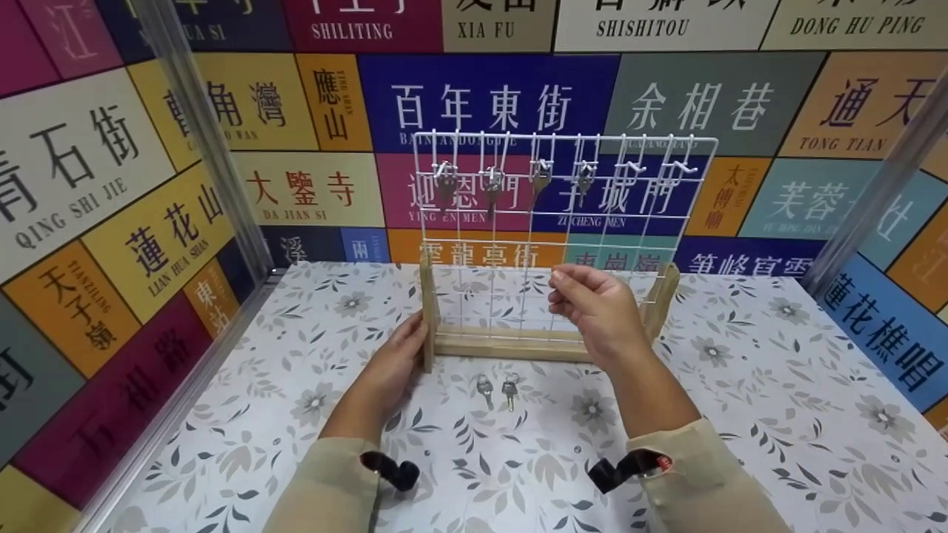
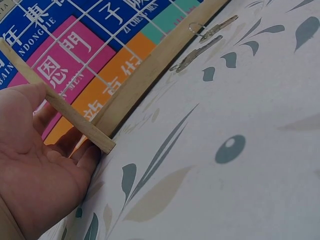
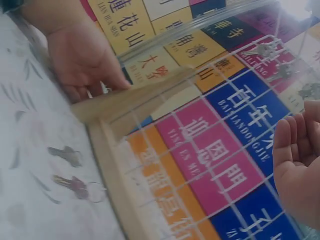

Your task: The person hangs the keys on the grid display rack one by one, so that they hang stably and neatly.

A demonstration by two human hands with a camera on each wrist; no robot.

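Observation:
A white wire grid rack (image 1: 552,215) stands upright in a wooden base (image 1: 511,346). My left hand (image 1: 404,344) grips the rack's left wooden side post (image 2: 75,117), thumb on one side and fingers on the other. In front of the lower grid, my right hand (image 1: 596,307) is raised with its fingers loosely bent; no object shows in it. Several keys (image 1: 541,178) hang from hooks along the upper grid, while the two hooks at the right, such as the far right hook (image 1: 678,170), bear none. On the table before the base lie two keys (image 1: 509,392) with rings.
A floral cloth (image 1: 518,466) covers the table. Behind and beside it stand panels of coloured street-name signs (image 1: 318,189), with a clear upright edge (image 1: 215,148) at the left corner. The right wooden side post (image 1: 661,300) is beside my right hand.

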